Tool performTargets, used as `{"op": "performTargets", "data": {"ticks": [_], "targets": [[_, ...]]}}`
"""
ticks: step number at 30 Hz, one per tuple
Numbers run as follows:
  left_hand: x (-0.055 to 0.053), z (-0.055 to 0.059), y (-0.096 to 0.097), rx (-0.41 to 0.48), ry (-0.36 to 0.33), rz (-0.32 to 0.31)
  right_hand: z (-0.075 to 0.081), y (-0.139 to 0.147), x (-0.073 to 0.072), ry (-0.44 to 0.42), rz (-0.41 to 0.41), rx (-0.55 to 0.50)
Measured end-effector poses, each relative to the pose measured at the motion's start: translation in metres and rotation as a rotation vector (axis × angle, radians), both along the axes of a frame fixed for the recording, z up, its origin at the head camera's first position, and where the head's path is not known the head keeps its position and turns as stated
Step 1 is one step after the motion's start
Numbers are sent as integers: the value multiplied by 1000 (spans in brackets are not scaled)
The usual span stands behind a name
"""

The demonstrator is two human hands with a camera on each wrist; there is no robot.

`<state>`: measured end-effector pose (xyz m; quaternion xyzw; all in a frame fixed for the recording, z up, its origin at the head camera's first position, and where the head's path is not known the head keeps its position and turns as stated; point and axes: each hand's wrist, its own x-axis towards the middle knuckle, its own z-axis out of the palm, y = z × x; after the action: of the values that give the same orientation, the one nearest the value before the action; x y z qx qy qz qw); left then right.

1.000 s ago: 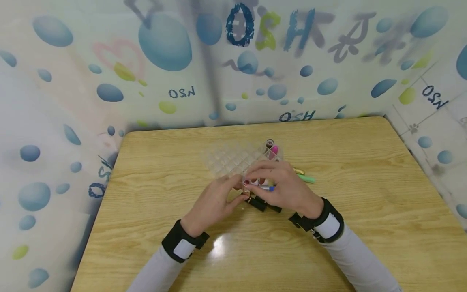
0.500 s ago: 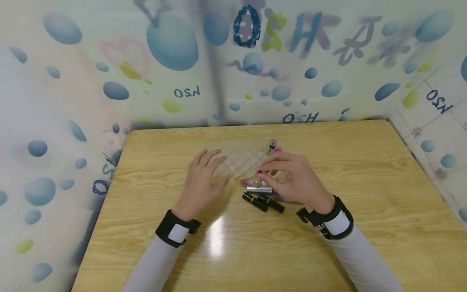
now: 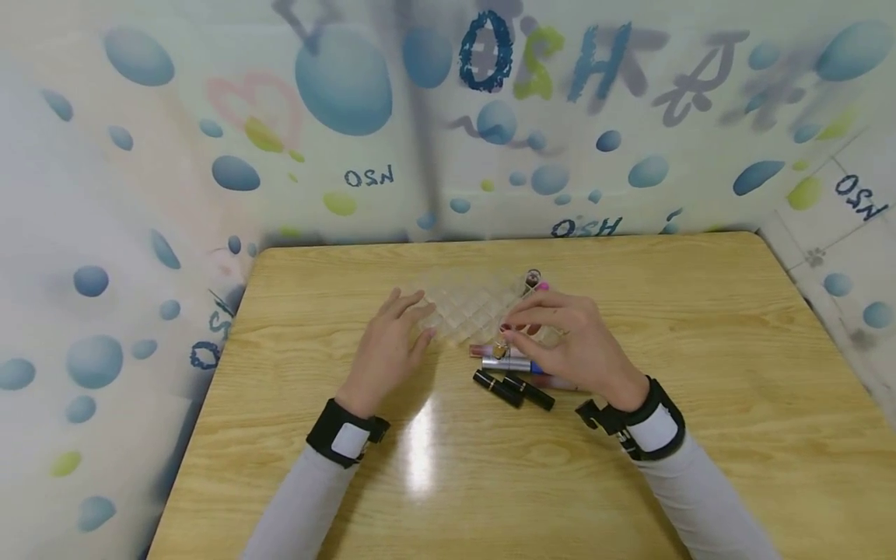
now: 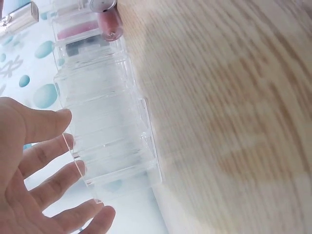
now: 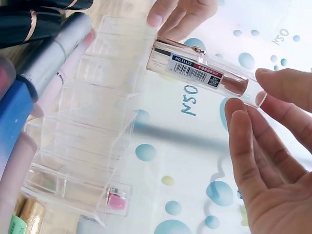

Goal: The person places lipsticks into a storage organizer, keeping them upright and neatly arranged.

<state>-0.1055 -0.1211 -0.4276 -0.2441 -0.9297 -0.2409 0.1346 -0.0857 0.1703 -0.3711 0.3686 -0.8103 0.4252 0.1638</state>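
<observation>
My right hand point(image 3: 577, 342) pinches the end of a lipstick point(image 5: 204, 73) between thumb and fingertips. The tube has a clear cap, a gold base and a barcode label, and is held over the front right part of the clear plastic lipstick organizer point(image 3: 458, 307). At the organizer's left end is my left hand point(image 3: 388, 346), its fingers spread and loosely bent, fingertips right at the rim in the left wrist view. Several cosmetics stand in the organizer's right end, among them a pink one point(image 5: 117, 201); my right hand partly hides this end in the head view.
In front of the organizer lie two black tubes point(image 3: 498, 389), a silver-and-blue tube point(image 5: 56, 46) and a pale pink tube point(image 5: 17, 170). A gold tube point(image 5: 33, 214) and a green item point(image 5: 18, 225) lie beyond them. A patterned wall point(image 3: 448, 155) rises behind the table.
My left hand has left the lipstick and moved left and back to the organizer's end. My right hand keeps the lipstick and has shifted slightly to the right.
</observation>
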Motion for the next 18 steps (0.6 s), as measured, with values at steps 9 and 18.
{"op": "performTargets", "data": {"ticks": [9,18], "targets": [[-2,-1,7,11,87,-45,10,12,-15,86,-78,-1],[1,-1,3,9,56,-18,14,15,-36,121,-173,23]]}}
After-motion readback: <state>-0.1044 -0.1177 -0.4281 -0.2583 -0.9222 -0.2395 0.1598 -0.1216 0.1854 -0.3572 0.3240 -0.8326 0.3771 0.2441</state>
